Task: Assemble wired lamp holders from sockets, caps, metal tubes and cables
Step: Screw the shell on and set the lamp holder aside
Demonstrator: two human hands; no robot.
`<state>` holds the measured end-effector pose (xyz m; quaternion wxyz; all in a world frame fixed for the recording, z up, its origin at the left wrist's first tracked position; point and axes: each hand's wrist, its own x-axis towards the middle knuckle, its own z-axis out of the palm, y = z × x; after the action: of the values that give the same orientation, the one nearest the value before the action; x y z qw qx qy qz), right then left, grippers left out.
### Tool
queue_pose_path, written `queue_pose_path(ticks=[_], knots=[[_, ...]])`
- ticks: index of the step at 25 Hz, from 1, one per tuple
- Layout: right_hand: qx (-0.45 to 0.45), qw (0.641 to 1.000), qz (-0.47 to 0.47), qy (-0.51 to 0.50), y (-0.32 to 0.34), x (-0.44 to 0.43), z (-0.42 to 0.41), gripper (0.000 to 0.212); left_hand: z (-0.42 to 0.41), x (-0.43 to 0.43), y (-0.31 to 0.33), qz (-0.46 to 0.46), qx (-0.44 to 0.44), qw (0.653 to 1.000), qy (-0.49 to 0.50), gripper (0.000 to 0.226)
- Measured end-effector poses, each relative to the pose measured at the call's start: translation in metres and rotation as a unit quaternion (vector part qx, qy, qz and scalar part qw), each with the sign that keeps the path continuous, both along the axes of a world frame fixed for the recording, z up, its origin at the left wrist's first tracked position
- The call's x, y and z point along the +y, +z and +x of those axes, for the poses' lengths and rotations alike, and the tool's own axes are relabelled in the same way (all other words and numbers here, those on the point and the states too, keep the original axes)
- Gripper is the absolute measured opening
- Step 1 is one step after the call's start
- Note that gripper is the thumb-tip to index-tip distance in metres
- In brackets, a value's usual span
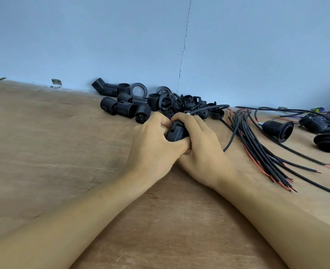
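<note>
Head view: left hand (pixel 152 144) and right hand (pixel 201 150) both wrap one ribbed socket (pixel 176 133) mid table (pixel 43 152), with a cable (pixel 208 108) exiting its far end. A few finished holders (pixel 278 131) lie toward the right edge. Loose sockets (pixel 125 105) at the back edge and spare cables (pixel 257 144) are unused, so much is likely left.

No legible text, label, brand, number or sign on any visible surface.

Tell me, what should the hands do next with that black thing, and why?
Probably twist the two ends of the socket together snugly. The left hand grips its ribbed body, the right hand grips the end where the cable comes out, so it's likely not tight yet.
</note>
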<state>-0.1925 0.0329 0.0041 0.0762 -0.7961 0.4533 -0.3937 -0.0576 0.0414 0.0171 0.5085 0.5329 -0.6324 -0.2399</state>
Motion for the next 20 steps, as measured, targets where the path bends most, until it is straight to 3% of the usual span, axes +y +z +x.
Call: queue_pose_path(ticks=[6,12,17,20], knots=[[0.037,0.999,0.017,-0.012,0.000,0.000,0.000,0.060,0.000,-0.002,-0.006,0.026,0.029,0.999,-0.009,0.038],[0.031,0.999,0.005,-0.014,0.002,-0.005,-0.005,0.065,0.006,-0.007,-0.010,0.102,0.090,0.987,-0.084,0.045],[0.016,0.998,0.061,-0.007,0.001,-0.009,-0.013,0.108,0.012,-0.014,-0.008,0.176,0.223,0.950,-0.131,0.027],[-0.007,0.998,0.053,-0.029,-0.001,-0.011,-0.015,0.108,0.022,-0.021,-0.004,0.201,0.320,0.915,-0.140,0.015]])
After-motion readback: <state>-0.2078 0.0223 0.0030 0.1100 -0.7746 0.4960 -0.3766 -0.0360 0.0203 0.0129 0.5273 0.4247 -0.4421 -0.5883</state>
